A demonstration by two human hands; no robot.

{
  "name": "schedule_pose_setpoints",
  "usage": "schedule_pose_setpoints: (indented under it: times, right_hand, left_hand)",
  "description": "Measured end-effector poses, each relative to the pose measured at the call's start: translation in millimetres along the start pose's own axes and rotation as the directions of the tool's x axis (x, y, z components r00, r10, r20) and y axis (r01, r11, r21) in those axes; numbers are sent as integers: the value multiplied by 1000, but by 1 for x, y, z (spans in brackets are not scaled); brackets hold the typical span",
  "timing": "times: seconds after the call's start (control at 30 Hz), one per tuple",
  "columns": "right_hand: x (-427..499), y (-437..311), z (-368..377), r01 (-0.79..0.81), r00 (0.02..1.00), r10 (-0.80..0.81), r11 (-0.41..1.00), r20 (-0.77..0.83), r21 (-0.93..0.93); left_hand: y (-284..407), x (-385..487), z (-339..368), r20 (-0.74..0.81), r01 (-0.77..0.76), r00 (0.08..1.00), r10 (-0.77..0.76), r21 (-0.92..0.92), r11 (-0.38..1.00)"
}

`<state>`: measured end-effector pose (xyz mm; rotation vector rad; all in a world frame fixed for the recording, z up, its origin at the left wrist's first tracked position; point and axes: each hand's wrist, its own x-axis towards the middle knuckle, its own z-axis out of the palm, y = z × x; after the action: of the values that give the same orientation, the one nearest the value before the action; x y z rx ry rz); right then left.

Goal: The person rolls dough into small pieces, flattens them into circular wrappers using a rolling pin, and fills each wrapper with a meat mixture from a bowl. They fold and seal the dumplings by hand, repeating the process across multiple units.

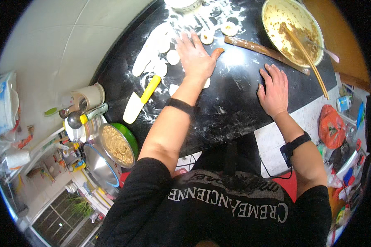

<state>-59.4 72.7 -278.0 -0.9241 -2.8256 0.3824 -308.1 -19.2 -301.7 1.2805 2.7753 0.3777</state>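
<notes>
My left hand (196,58) is palm down over the floured black tabletop (228,123), fingers forward and thumb out to the side. Whether it presses on something beneath is hidden. Close to its left are small dough pieces (173,57) and a long white dough roll (151,51). Just beyond its fingers lie two round buns with filling showing, one nearer (206,37) and one farther (229,28). My right hand (274,89) rests on the table's right part, fingers a little apart, holding nothing. A wooden rolling pin (266,53) lies just beyond it.
A yellow-handled knife (142,99) with a broad pale blade lies at the left. At the far right stands a filling-smeared bowl (269,27) with chopsticks (309,60) and a spoon. A metal bowl of brown filling (117,145) stands left, beside stacked dishes (75,129).
</notes>
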Motion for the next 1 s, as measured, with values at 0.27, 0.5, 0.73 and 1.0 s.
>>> schedule_pose_setpoints:
  times: [0.27, 0.5, 0.73, 1.0]
  right_hand:
    - [-1, 3, 3, 21, 1000, -22, 999, -20, -47]
    - [-1, 2, 3, 34, 998, -36, 998, -43, -47]
    - [1, 4, 6, 49, 994, -55, 997, -89, -60]
    - [-3, 4, 9, 84, 992, -90, 995, -86, -61]
  left_hand:
    - [-35, -2, -38, -39, -5, 999, -14, -447, 895]
    - [-59, -23, -29, 96, -5, 995, -1, 54, 999]
    - [-8, -64, -55, 244, -50, 969, 47, 3, 999]
    - [-18, -104, -26, 19, -96, 995, 100, -158, 983]
